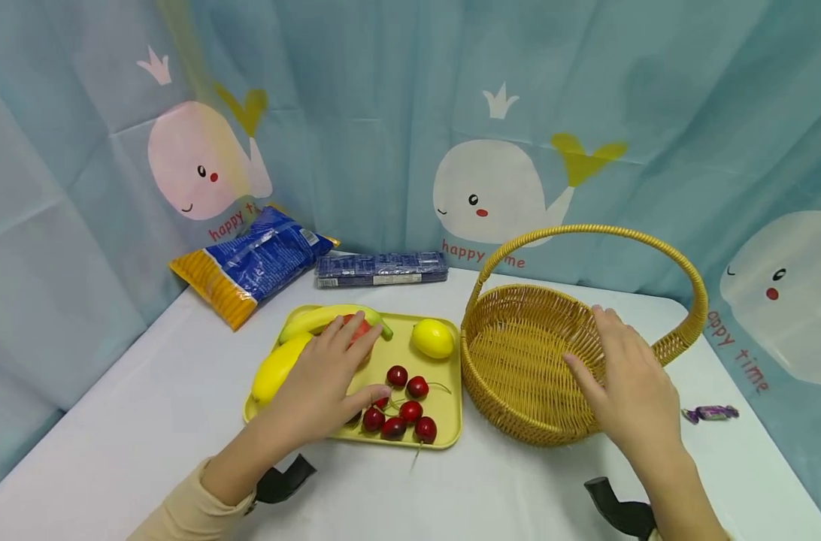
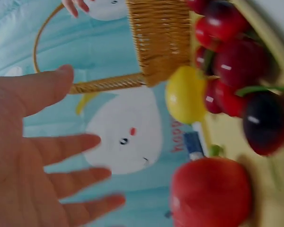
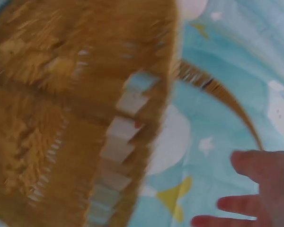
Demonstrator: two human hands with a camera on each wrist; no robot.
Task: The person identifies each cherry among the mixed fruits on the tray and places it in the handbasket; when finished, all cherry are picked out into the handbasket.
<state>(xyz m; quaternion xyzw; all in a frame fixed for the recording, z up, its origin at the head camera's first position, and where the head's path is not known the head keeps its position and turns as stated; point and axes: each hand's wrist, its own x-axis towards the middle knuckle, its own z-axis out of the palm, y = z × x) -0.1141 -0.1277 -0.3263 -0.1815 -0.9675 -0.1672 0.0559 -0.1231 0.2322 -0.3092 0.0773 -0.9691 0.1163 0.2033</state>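
My left hand (image 1: 322, 379) hovers over the left part of a yellow tray (image 1: 444, 428), fingers spread and holding nothing. Under and around it lie a banana (image 1: 316, 318), a mango-like yellow fruit (image 1: 275, 370) and a red apple (image 2: 210, 194), partly hidden by the fingers in the head view. Several dark red cherries (image 1: 411, 411) and a lemon (image 1: 433, 338) lie to its right on the tray. My right hand (image 1: 637, 391), fingers extended, is at the right side of a wicker basket (image 1: 519, 376) and overlaps its rim in the head view. Nothing shows inside the basket.
A blue and orange snack bag (image 1: 262, 255) leans at the back left. Beside it lies a flat dark blue package (image 1: 383, 269). The basket's tall handle (image 1: 586, 228) arches up. A purple wrapped candy (image 1: 711, 413) lies at the right, and a curtain (image 1: 383, 113) hangs behind.
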